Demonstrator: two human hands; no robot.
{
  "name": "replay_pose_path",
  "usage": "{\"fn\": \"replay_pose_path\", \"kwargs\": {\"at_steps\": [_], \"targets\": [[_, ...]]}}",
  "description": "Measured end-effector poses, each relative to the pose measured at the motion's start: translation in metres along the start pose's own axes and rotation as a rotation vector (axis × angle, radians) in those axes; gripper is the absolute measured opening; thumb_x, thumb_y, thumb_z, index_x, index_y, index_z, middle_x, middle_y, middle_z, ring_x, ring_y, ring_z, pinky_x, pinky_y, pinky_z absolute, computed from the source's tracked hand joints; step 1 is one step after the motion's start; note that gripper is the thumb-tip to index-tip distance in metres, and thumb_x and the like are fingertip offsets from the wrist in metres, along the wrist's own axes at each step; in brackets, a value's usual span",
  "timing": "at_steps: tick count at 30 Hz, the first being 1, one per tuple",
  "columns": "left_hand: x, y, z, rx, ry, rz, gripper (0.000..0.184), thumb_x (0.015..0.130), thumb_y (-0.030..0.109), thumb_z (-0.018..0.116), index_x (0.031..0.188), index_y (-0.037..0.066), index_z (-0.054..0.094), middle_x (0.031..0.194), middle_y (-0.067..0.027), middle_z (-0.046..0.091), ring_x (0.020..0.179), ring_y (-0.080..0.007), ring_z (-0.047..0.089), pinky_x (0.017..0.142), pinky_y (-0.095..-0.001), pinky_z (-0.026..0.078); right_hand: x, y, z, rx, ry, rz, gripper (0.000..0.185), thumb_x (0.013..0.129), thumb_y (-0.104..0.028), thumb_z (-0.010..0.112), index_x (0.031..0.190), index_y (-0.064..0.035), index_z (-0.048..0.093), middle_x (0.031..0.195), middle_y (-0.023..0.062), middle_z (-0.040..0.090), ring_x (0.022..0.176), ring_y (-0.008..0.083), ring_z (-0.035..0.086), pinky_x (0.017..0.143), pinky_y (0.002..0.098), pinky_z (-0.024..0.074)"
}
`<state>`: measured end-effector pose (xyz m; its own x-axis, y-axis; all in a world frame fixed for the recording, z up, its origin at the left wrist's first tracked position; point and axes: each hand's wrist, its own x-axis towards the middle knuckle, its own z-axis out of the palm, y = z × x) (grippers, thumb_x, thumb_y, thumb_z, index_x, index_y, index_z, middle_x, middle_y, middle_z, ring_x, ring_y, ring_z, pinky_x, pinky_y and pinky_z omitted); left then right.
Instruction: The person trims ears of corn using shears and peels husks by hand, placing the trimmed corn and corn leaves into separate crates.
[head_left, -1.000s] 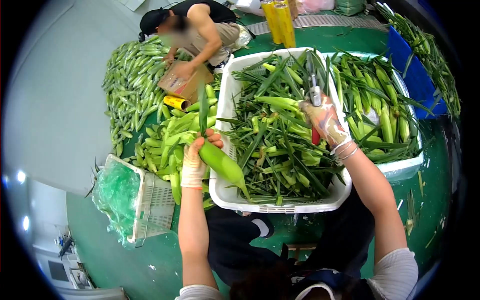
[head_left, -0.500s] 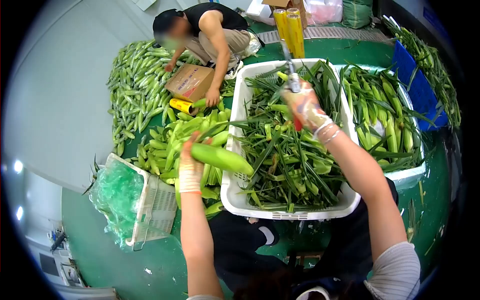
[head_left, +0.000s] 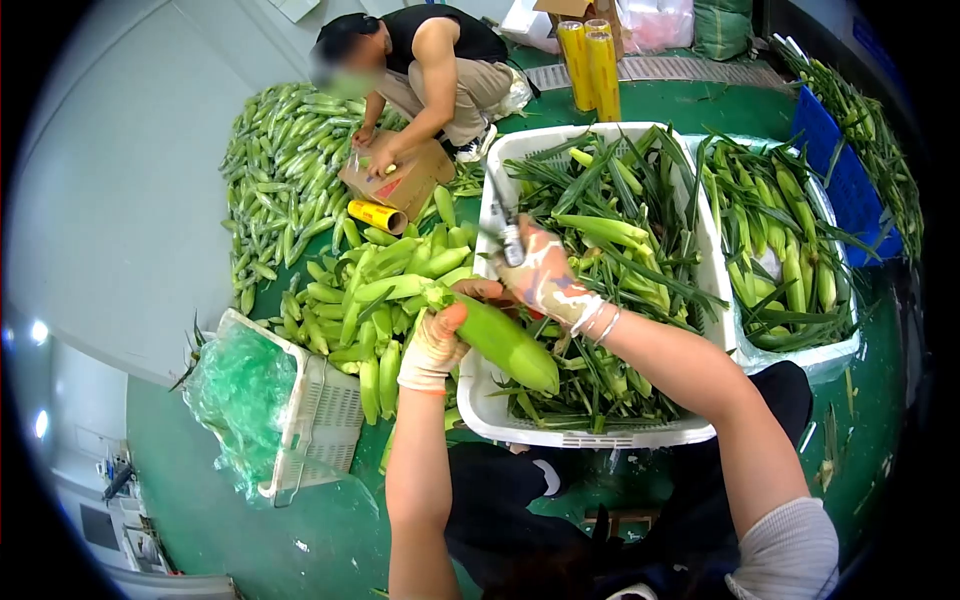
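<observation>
My left hand (head_left: 432, 352), in a pale glove with bare fingertips, is closed around a green ear of corn in its husk (head_left: 508, 345). The ear tilts, its stem end by my thumb and its rounded end over the crate rim. My right hand (head_left: 550, 282), in a stained glove, grips pruning shears (head_left: 512, 244) with a metal head and a hint of red handle. Their blades point up, blurred, close to the ear's stem end. Below lies a white crate (head_left: 590, 438) full of husk leaves and ears. A pile of husked ears (head_left: 375, 335) lies to its left.
A co-worker (head_left: 450, 70) squats at the back, hands on a cardboard box (head_left: 425, 165). Wrapped corn (head_left: 275, 180) is heaped beside it. Yellow film rolls (head_left: 603, 75) stand behind. A second white crate (head_left: 850, 345) holds corn at right. Green plastic (head_left: 235, 395) covers a tipped crate (head_left: 335, 415).
My left hand has brought the ear rightward, and its stem end now shows. My right hand has come down and left, bringing the shears beside it. The co-worker's hand has moved onto the box.
</observation>
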<state>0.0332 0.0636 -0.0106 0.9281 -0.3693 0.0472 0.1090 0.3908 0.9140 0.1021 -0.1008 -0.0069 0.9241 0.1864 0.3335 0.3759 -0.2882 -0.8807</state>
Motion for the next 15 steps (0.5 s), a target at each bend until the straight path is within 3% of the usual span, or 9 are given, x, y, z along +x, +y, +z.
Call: {"fn": "replay_pose_path", "kwargs": {"at_steps": [2, 4, 6, 7, 10, 11, 12, 14, 15], "targets": [[-0.002, 0.003, -0.017, 0.070, 0.034, 0.015, 0.068, 0.073, 0.054, 0.069, 0.112, 0.000, 0.053, 0.107, -0.0139, 0.060, 0.101, -0.0256, 0.058, 0.091, -0.0396, 0.047, 0.006, 0.000, -0.020, -0.071, 0.120, 0.141, 0.028, 0.076, -0.015, 0.063, 0.096, -0.0025, 0.048, 0.073, 0.0146, 0.058, 0.062, 0.0283, 0.056, 0.058, 0.0386, 0.0463], [-0.008, 0.011, -0.033, 0.048, 0.350, 0.187, 0.075, 0.072, 0.056, 0.069, 0.119, 0.000, 0.049, 0.117, -0.0182, 0.057, 0.103, -0.0294, 0.057, 0.095, -0.0451, 0.043, 0.015, 0.016, -0.056, -0.173, 0.265, 0.143, 0.025, 0.076, -0.015, 0.064, 0.092, -0.0020, 0.050, 0.072, 0.0157, 0.060, 0.064, 0.0289, 0.059, 0.057, 0.0387, 0.0473], [-0.015, 0.008, -0.088, -0.191, 0.751, 0.228, 0.066, 0.080, 0.052, 0.061, 0.121, 0.002, 0.048, 0.127, -0.0181, 0.050, 0.113, -0.0288, 0.051, 0.099, -0.0468, 0.039, 0.018, 0.043, -0.095, -0.284, 0.334, 0.207, 0.027, 0.076, -0.019, 0.064, 0.092, -0.0006, 0.053, 0.074, 0.0178, 0.061, 0.069, 0.0312, 0.061, 0.062, 0.0386, 0.0486], [-0.015, 0.004, -0.126, -0.389, 0.879, 0.269, 0.060, 0.085, 0.050, 0.052, 0.122, 0.002, 0.048, 0.129, -0.0172, 0.049, 0.116, -0.0292, 0.049, 0.099, -0.0466, 0.038, 0.016, 0.055, -0.117, -0.393, 0.249, 0.195, 0.035, 0.077, -0.025, 0.064, 0.098, 0.0011, 0.054, 0.075, 0.0183, 0.061, 0.071, 0.0321, 0.061, 0.067, 0.0389, 0.0490], [-0.024, -0.014, -0.216, -0.589, 0.920, 0.390, 0.057, 0.092, 0.046, 0.037, 0.130, 0.004, 0.044, 0.138, -0.0135, 0.043, 0.125, -0.0312, 0.040, 0.102, -0.0492, 0.033, -0.022, 0.071, -0.154, -0.576, -0.121, 0.362, 0.054, 0.073, -0.041, 0.069, 0.102, 0.0023, 0.055, 0.093, 0.0220, 0.060, 0.088, 0.0348, 0.060, 0.079, 0.0393, 0.0476], [-0.021, -0.011, -0.212, -0.463, 1.009, 0.421, 0.058, 0.093, 0.046, 0.035, 0.133, 0.004, 0.041, 0.139, -0.0124, 0.042, 0.127, -0.0313, 0.039, 0.103, -0.0495, 0.031, -0.035, 0.065, -0.168, -0.740, -0.268, 0.350, 0.063, 0.071, -0.049, 0.068, 0.104, 0.0029, 0.056, 0.105, 0.0240, 0.059, 0.095, 0.0378, 0.058, 0.084, 0.0401, 0.0468], [-0.015, -0.013, -0.208, -0.337, 1.074, 0.438, 0.060, 0.093, 0.045, 0.032, 0.135, 0.004, 0.038, 0.140, -0.0114, 0.040, 0.128, -0.0313, 0.037, 0.104, -0.0499, 0.030, -0.048, 0.065, -0.184, -0.790, -0.330, 0.391, 0.071, 0.070, -0.051, 0.069, 0.108, 0.0061, 0.052, 0.102, 0.0263, 0.058, 0.096, 0.0391, 0.058, 0.084, 0.0400, 0.0469], [-0.009, -0.024, -0.226, 1.499, 1.140, -0.131, 0.044, 0.085, 0.034, 0.058, 0.108, -0.003, 0.062, 0.111, -0.0163, 0.064, 0.099, -0.0270, 0.062, 0.086, -0.0399, 0.049, -0.081, 0.071, -0.223, -0.725, -0.150, 0.470, 0.073, 0.069, -0.050, 0.070, 0.109, 0.0070, 0.050, 0.099, 0.0282, 0.057, 0.095, 0.0382, 0.058, 0.083, 0.0404, 0.0468], [0.001, -0.043, -0.269, 1.486, 1.323, -0.062, 0.037, 0.078, 0.029, 0.069, 0.093, -0.005, 0.067, 0.092, -0.0144, 0.069, 0.081, -0.0266, 0.067, 0.075, -0.0365, 0.053, -0.093, 0.071, -0.247, -0.717, -0.026, 0.554, 0.069, 0.068, -0.049, 0.070, 0.106, 0.0056, 0.051, 0.096, 0.0268, 0.059, 0.093, 0.0375, 0.059, 0.080, 0.0398, 0.0471]]}}
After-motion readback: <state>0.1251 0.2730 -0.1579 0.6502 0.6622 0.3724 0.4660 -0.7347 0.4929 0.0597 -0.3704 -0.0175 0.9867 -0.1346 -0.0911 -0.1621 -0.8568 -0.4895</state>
